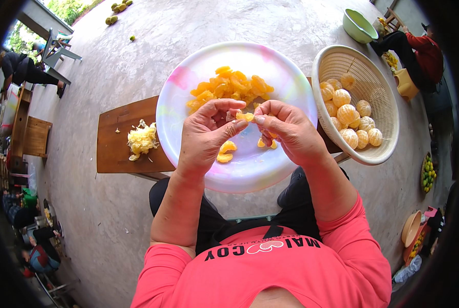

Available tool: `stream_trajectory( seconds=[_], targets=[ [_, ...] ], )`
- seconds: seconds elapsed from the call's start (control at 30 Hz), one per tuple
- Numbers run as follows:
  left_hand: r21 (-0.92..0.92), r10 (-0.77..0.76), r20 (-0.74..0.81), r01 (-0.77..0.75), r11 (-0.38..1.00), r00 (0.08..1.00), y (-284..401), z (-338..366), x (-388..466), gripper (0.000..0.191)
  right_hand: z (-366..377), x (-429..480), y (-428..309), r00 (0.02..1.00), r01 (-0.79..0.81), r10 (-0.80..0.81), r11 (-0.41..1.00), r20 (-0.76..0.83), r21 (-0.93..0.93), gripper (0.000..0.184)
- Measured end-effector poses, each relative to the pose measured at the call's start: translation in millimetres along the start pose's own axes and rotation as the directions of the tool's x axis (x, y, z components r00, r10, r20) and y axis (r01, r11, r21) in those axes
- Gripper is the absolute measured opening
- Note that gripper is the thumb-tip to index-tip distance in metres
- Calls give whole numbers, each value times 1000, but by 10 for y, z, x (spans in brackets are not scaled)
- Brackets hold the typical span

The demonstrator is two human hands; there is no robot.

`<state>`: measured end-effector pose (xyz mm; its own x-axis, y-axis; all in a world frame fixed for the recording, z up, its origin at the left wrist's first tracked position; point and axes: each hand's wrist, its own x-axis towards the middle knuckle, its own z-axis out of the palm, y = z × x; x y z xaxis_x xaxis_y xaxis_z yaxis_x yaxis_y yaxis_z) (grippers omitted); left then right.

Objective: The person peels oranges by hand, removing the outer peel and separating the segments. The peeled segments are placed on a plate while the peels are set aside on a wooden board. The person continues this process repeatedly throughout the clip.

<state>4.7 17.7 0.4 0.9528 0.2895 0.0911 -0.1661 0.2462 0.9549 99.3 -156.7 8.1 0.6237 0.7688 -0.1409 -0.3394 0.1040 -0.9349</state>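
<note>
Both my hands are raised over a large round plastic tray. Between thumb and fingertips my left hand pinches one end of a citrus segment, along with a whitish bit of membrane. The thumb and forefinger of my right hand grip the segment's other end, and more orange pulp shows under the curled fingers. Beyond my hands lies a pile of orange segments on the tray. Several loose segments rest nearer to me, beside my left wrist, and others lie below my right hand.
A wooden bench supports the tray, with a heap of pale membrane scraps at its left. Peeled citrus fruits fill part of a plastic basket on the right. A green basin stands farther off. Other people sit or bend at both sides.
</note>
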Motion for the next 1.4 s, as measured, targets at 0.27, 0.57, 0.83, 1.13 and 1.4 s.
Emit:
stream_trajectory(
  seconds=[0.27, 0.57, 0.83, 1.13, 1.4],
  targets=[
    [163, 75, 67, -85, 983, 995, -21, 55, -24, 27, 0, -15, -23, 997, 30, -49, 966, -66, -255, 19],
    [101, 8, 99, -18, 995, 995, -4, 37, -43, 22, -2, -11, -33, 1000, 8, -10, 988, -14, -157, 19],
    [-42, -70, 112, 75, 996, 991, 56, 7, -28, 20, 28, -21, -21, 995, -12, 1, 994, 98, 113, 18],
    [-250, -88, 126, 117, 961, 988, 31, -50, -9, 20, 28, -20, -24, 988, 37, -60, 987, 141, 158, 18],
    [-345, -92, 133, 133, 929, 987, 24, -99, -1, 20, 37, -23, -12, 989, 76, -97, 981, 115, 180, 14]
  ],
)
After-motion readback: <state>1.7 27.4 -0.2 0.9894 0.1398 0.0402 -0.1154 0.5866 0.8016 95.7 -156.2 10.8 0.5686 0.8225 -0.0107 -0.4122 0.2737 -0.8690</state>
